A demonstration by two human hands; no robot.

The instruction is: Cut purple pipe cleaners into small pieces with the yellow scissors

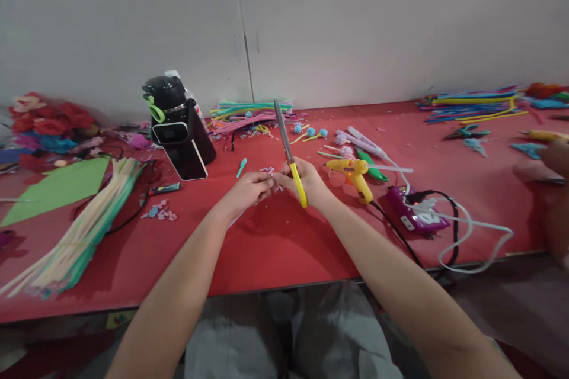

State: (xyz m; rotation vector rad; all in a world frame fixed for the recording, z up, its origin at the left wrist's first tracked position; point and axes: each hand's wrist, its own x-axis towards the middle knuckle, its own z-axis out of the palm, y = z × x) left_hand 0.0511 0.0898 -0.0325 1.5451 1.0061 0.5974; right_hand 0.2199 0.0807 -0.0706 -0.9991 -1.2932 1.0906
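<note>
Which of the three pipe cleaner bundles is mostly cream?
The leftmost bundle, beside the green sheet; the middle bundle and right bundle, farther back, are brightly coloured.

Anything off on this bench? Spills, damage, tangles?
No damage stands out. The white cord by the purple power box seems to loop past the table edge, a possible snag. Small pastel scraps lie loose left of the left hand.
</note>
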